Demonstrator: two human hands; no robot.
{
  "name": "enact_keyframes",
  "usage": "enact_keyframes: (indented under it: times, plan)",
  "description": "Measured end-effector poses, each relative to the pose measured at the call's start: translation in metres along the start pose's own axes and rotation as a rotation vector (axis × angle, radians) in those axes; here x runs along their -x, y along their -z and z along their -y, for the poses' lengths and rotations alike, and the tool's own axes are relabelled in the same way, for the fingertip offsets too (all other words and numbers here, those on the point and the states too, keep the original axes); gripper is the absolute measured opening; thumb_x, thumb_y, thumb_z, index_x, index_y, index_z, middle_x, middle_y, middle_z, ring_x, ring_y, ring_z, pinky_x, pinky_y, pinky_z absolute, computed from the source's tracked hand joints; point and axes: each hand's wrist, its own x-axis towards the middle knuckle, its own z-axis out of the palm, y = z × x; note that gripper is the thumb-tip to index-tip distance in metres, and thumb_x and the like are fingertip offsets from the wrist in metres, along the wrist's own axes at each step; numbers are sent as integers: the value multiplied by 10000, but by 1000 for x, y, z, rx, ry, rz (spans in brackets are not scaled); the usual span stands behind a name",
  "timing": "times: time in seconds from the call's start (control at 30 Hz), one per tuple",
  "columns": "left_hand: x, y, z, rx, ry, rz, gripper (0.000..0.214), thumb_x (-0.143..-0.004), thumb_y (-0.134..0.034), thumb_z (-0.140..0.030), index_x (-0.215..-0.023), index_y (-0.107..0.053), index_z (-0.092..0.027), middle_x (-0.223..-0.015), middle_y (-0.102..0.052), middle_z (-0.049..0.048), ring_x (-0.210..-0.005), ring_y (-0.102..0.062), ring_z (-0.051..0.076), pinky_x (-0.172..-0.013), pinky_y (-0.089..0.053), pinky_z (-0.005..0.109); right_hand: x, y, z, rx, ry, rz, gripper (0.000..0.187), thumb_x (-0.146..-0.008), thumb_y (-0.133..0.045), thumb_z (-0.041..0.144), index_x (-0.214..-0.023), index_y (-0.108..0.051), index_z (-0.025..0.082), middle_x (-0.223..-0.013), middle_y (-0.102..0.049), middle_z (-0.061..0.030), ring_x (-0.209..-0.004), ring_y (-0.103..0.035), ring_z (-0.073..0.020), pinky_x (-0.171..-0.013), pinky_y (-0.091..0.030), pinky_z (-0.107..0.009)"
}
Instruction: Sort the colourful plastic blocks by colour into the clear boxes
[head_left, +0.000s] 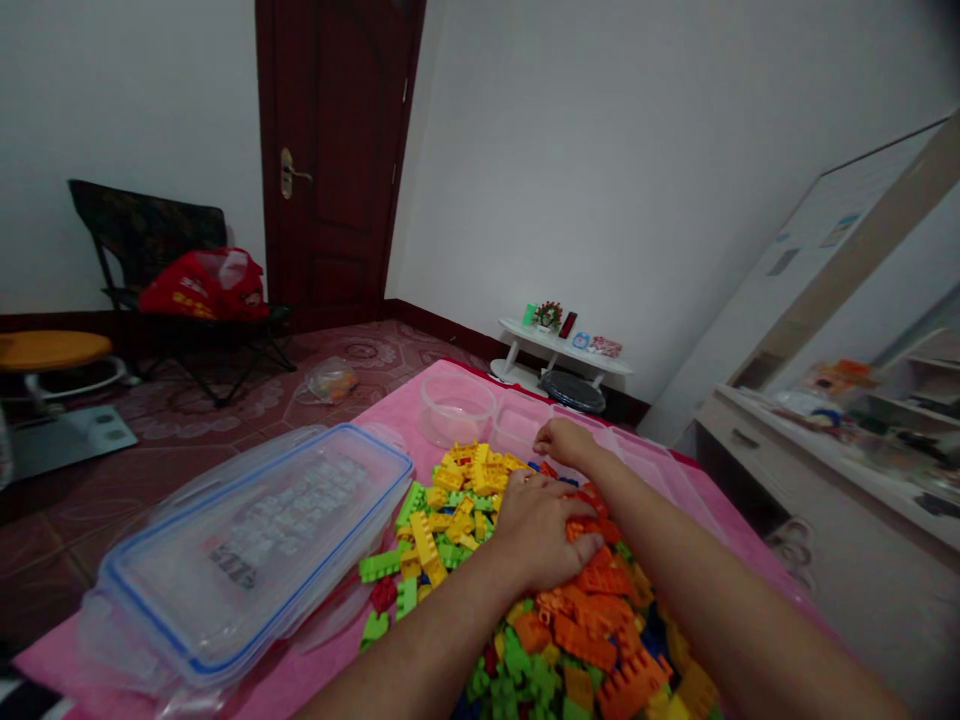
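A heap of toy building blocks (442,545) in yellow, green, orange, red and blue covers the middle of the pink tabletop. My left hand (541,528) lies palm down on the heap, its fingers apart over orange and yellow blocks. Farther out, my right hand (566,442) is closed, with curled fingers, above the far edge of the heap and beside a clear rectangular container (517,415). What those fingers hold, if anything, is hidden. A clear round container (457,410) stands left of the rectangular one.
Clear plastic lids with a blue seal (262,545) are stacked on the left of the pink cloth (397,400). More clear trays (660,470) stand along the far right edge. Beyond the table are a folding chair (150,230), a low white shelf (570,348) and a drawer cabinet (840,520).
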Motion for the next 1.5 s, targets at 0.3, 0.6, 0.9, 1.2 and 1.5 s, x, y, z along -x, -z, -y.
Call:
enact_keyframes:
  times: [0.3,0.6,0.9,1.2,1.5]
  plan:
    - [-1,2,0,-14,-4,-16,376,-779,-500,-473,-1014,-670,-235,-1017,-683,77,-998,-562,288,-891,-372,458,-27,34,77,22,217,-190,546,-826,-577,406,-1340,-474,255,-1334,-536,-75,-1194,-497,-221,-931,-395,-306]
    - [-3,4,-1,29,-14,-69,404,-742,-517,-435,-1072,-614,-223,-1068,-667,93,-1001,-569,313,-800,-396,450,-44,33,86,108,302,-65,295,-910,-463,326,-953,-711,172,-1016,-702,-123,-980,-631,-218,-792,-434,-264]
    - [-1,2,2,-44,-18,17,352,-831,-456,-493,-1008,-685,-291,-1062,-680,18,-1024,-555,250,-918,-355,430,3,50,60,-1,257,-170,474,-906,-453,435,-1306,-505,186,-1268,-595,-108,-1135,-565,-228,-912,-432,-315]
    - [-3,1,8,-74,-7,86,377,-861,-428,-510,-1101,-659,-333,-1249,-613,-14,-1158,-505,237,-993,-282,414,192,34,-64,-222,17,-380,347,-861,-505,376,-1082,-658,156,-1038,-701,-94,-942,-653,-226,-856,-492,-355]
    - [-5,-2,10,-116,4,95,356,-856,-439,-518,-1094,-656,-365,-1220,-632,-41,-1120,-536,235,-985,-300,409,339,-31,-112,-187,-374,-249,617,-764,-552,566,-1207,-600,140,-1180,-643,-140,-1034,-624,-306,-889,-489,-444]
